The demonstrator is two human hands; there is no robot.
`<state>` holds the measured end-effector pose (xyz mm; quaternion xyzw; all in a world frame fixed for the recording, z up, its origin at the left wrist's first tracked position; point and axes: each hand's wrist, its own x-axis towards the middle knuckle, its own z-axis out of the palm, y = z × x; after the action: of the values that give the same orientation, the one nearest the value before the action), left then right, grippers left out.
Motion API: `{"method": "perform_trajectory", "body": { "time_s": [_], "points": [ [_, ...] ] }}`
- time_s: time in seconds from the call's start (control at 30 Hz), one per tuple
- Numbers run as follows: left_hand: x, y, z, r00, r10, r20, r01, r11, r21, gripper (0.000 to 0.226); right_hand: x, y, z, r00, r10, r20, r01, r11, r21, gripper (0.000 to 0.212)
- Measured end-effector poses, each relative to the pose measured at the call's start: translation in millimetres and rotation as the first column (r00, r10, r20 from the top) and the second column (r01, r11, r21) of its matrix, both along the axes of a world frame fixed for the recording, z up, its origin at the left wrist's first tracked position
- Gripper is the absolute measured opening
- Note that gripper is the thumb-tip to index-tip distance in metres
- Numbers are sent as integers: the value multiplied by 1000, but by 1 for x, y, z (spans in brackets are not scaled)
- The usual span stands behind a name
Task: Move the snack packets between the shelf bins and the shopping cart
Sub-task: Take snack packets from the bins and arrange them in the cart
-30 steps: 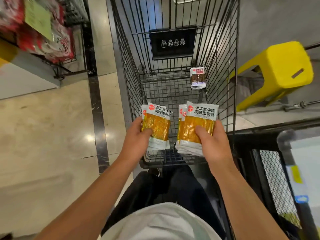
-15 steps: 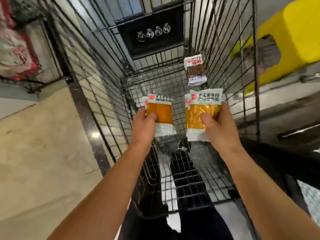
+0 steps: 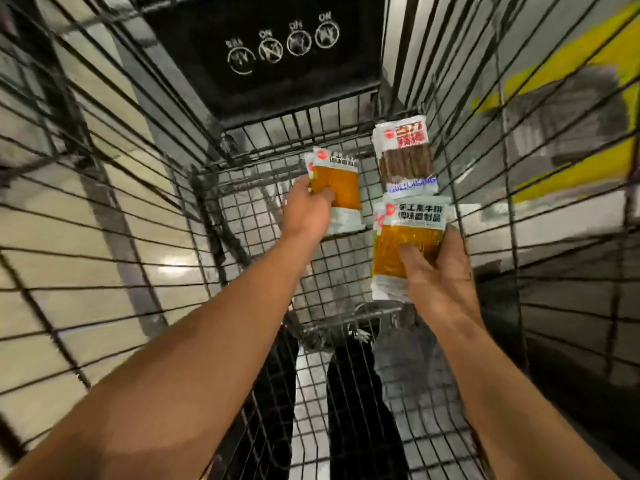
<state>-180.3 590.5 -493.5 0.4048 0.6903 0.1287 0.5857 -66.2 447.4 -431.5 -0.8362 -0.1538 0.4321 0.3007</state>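
From the head camera, the left hand [image 3: 306,211] gripped orange snack packets [image 3: 334,187] deep inside the shopping cart [image 3: 221,188], and the right hand [image 3: 434,268] gripped another stack [image 3: 407,237] just below a brown packet [image 3: 405,157]. Best to lower both bundles to the mesh floor before letting go, flat and side by side.

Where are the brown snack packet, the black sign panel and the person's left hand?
brown snack packet [image 3: 406,167]: head view, on its brown middle.
black sign panel [image 3: 277,64]: head view, below the round symbols.
left hand [image 3: 306,211]: head view, on its back.
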Motion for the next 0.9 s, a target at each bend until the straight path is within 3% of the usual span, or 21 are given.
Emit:
{"method": "perform_trajectory", "body": {
  "time_s": [0.1, 0.2, 0.3, 0.4, 0.6, 0.73, 0.9],
  "points": [
    [22, 14, -18, 999, 14, 39, -14, 1000, 17, 26, 6, 12, -17, 1000, 10, -11, -9, 999, 31, 43],
    [37, 15, -35, 995, 18, 98, -17, 1000, -9, 15, 11, 21, -35, 993, -95, -68, 100, 991, 83, 46],
    [38, 13, -46, 991, -114, -65, 117, 992, 43, 16, 15, 22, -40, 986, -126, -109, 140, 982, 126, 48],
    [33, 16, -54, 933, -227, -278, 267, 957, 115, 25, 17, 17, -43, 983, -139, -118, 154, 979, 135, 48],
    [27, 18, -50, 874, -325, -360, 384, 918, 104, 39, 18, 6, -51, 976, -171, -137, 190, 972, 141, 52],
    [26, 14, -45, 921, -325, -214, 358, 924, 135, 47, 19, 2, -48, 976, -154, -157, 178, 971, 159, 48],
    [22, 9, -48, 927, -312, -206, 334, 939, 81, 24, 16, 2, -45, 975, -142, -172, 168, 975, 147, 51]
  ]
}}
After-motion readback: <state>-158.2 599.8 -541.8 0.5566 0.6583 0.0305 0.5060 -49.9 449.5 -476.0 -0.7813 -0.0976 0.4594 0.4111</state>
